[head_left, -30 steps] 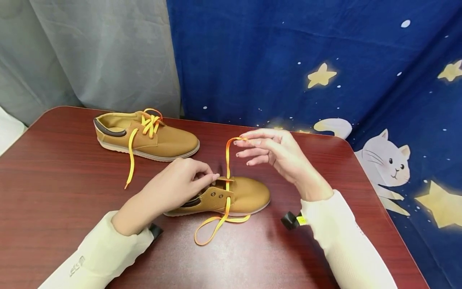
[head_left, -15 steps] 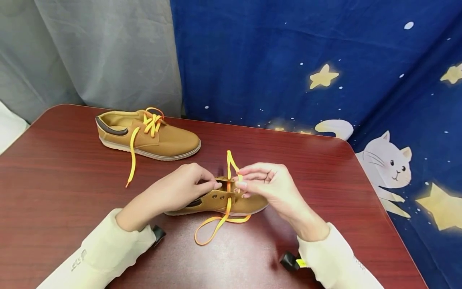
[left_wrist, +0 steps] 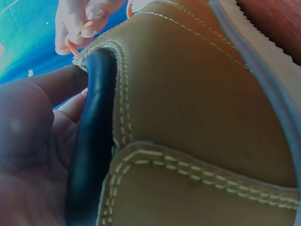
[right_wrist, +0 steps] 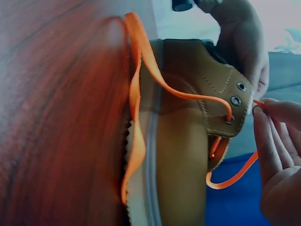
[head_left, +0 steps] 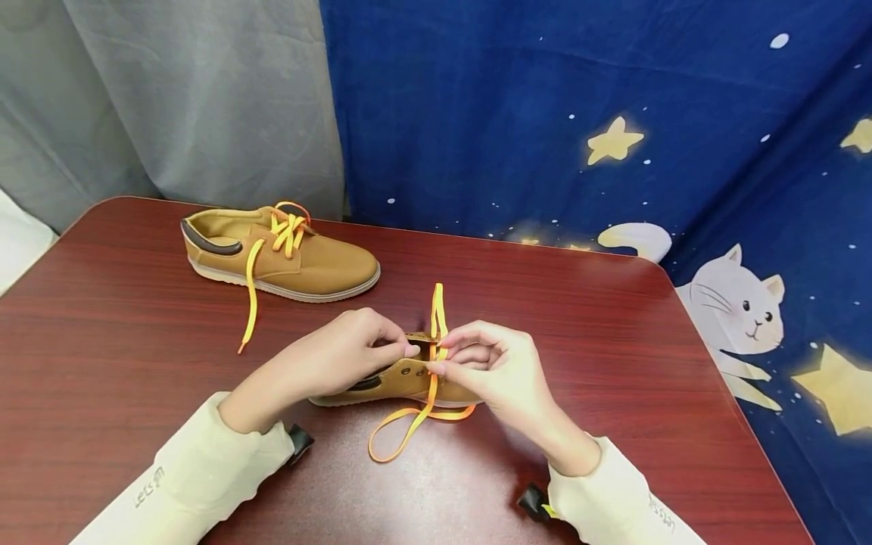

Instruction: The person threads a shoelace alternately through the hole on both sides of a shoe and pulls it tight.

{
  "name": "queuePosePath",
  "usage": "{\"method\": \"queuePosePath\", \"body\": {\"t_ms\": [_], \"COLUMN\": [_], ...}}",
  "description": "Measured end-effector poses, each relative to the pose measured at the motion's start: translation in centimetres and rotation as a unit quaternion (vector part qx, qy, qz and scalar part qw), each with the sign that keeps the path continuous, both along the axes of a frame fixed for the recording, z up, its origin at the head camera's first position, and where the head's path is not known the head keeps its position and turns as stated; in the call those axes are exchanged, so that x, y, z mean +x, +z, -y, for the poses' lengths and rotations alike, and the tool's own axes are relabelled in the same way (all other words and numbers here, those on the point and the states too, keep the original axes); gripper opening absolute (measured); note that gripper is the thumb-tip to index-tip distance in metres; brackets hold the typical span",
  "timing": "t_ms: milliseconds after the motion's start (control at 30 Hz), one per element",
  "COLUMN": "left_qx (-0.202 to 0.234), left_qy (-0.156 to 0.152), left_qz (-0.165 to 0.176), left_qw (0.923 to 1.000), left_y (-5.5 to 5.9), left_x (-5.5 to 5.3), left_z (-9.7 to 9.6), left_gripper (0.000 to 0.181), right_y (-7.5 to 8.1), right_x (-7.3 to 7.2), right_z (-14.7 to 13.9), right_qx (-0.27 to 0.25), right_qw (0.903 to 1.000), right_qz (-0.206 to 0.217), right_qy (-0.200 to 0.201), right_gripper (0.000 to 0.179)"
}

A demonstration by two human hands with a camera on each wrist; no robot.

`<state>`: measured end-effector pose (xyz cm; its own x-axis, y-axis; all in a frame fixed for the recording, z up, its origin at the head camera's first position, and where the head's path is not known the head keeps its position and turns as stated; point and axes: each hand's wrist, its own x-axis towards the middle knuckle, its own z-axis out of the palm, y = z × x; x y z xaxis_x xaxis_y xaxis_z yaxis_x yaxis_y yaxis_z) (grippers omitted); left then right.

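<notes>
A tan shoe point(head_left: 391, 384) stands before me in the head view, its toe to the right. My left hand point(head_left: 323, 359) reaches into its opening from the heel side and grips the upper near the eyelet flap, some fingers hidden inside. A yellow-orange shoelace point(head_left: 431, 395) runs through the front eyelets, with a loop standing up over the far flap. My right hand point(head_left: 507, 382) pinches the lace's end between thumb and forefinger. In the right wrist view the pinched end is right at the near flap's edge point(right_wrist: 248, 108), beside two unlaced eyelets point(right_wrist: 235, 100).
A matching tan shoe point(head_left: 327, 272) stands further back on the left, one lace end point(head_left: 251, 303) trailing onto the table point(head_left: 123, 378). The slack lace point(head_left: 388, 456) lies in a loop in front of the near shoe. Grey and blue curtains point(head_left: 463, 113) hang behind the table.
My right hand has come down and left from above the toe to the eyelet flap with the lace end, folding the lace into a standing loop. My left hand has stayed nearly still.
</notes>
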<state>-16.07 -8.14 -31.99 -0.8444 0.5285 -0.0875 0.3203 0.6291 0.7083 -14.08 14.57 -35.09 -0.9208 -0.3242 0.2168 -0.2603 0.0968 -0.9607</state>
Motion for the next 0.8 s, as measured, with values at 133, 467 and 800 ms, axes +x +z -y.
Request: {"method": "queuePosePath", "body": {"t_ms": [133,467,800], "left_qx": [0.002,0.002,0.002], "left_qy": [0.001,-0.011,-0.017], "left_qz": [0.003,-0.009,0.011], "left_qw": [1.0,0.9999,0.9998], "left_y": [-0.1,-0.3,-0.3], "left_x": [-0.1,-0.1,0.1], "left_z": [0.0,0.1,0.1], "left_gripper": [0.025,0.028,0.048], "right_y": [-0.5,-1.6,-1.9], "right_x": [0.2,-0.5,-1.1], "right_z": [0.3,0.6,0.4], "right_qx": [0.028,0.085,0.105], "right_qw": [0.9963,0.9337,0.8791], "right_qz": [-0.081,-0.347,-0.46], "right_qy": [-0.003,0.025,0.064], "right_gripper": [0.018,0.013,0.016]}}
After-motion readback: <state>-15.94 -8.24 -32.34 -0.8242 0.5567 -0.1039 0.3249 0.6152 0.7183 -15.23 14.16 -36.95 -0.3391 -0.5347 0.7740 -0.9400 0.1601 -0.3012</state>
